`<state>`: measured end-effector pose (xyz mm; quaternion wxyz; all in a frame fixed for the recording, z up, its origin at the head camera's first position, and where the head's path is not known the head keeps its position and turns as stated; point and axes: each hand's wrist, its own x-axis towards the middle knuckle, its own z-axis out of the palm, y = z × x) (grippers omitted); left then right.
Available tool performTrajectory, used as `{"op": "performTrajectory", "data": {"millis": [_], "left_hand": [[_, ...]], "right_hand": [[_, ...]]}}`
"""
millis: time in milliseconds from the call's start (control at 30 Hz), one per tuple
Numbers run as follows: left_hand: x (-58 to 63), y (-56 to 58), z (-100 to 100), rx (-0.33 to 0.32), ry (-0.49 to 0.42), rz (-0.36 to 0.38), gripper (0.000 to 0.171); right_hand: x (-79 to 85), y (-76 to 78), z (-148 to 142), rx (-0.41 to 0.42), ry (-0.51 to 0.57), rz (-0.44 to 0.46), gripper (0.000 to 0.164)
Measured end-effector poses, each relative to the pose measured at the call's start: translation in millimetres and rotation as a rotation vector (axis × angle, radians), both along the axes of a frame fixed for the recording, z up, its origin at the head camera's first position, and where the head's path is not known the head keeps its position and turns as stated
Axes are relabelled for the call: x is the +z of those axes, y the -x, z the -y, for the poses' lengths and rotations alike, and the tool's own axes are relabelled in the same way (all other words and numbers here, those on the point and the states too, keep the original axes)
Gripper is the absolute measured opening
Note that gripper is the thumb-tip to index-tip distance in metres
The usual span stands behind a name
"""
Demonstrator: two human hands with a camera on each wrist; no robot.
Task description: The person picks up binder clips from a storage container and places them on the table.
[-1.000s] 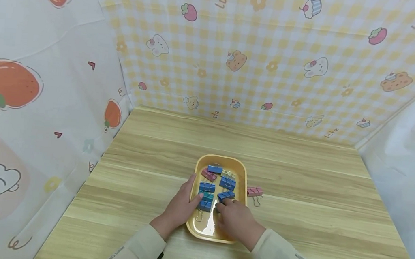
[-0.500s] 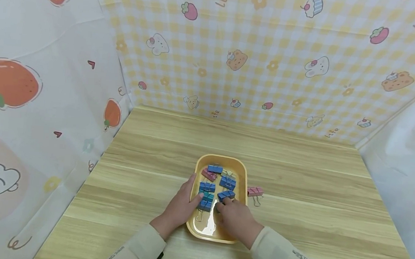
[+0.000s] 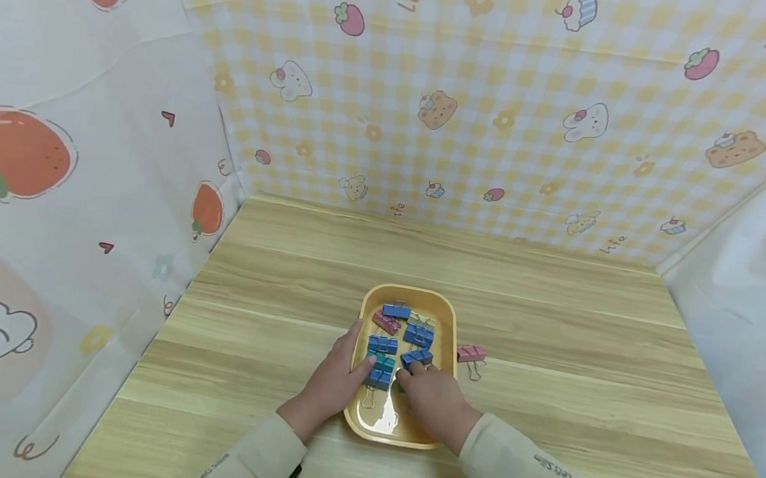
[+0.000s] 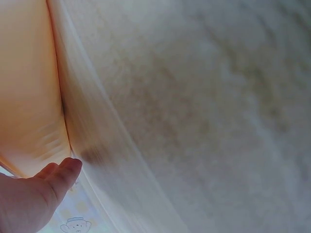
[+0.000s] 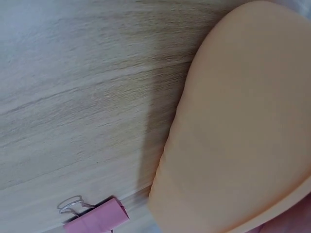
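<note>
Head view: tray on woodgrain table, checked backdrop.

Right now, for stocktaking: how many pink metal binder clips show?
2: one clip inside the yellow plastic tray, toward its far end; another clip right of it, on the wooden table. The right hand may hide more.

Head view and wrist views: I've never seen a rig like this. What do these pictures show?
No machine here: each grip is a person's bare hand. The head view comes from a camera worn on the head, looking down; the other two come from cameras on the wrists. On the wood-grain table sits a yellow tray of binder clips, with a pink clip outside it. The left grip holds its side, thumb over the rim; the right grip reaches inside; whether it holds a clip is unclear.
</note>
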<state>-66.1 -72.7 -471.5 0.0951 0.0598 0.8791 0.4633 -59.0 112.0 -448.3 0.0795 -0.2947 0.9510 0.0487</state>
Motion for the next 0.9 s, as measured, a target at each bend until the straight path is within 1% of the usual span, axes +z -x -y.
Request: {"op": "performTrajectory", "data": {"millis": [167,500,733,900], "left_hand": [[-0.6,-0.1,0.2,-0.004,-0.006,-0.005,0.069],[-0.4,-0.1,-0.2,-0.003,-0.005,-0.008,0.068],[3.0,-0.7,-0.9,0.000,-0.010,-0.002,0.067],[4.2,-0.5,-1.4,0.007,-0.018,0.001,0.067]], "right_hand": [[-2.5,0.9,-0.4,0.026,-0.028,-0.025,0.030],[-1.1,4.1,-0.6,0.021,-0.043,0.025,0.036],[0.7,4.9,-1.9,0.039,-0.036,0.002,0.040],[1.6,5.7,-3.2,0.035,-0.018,0.020,0.040]]}}
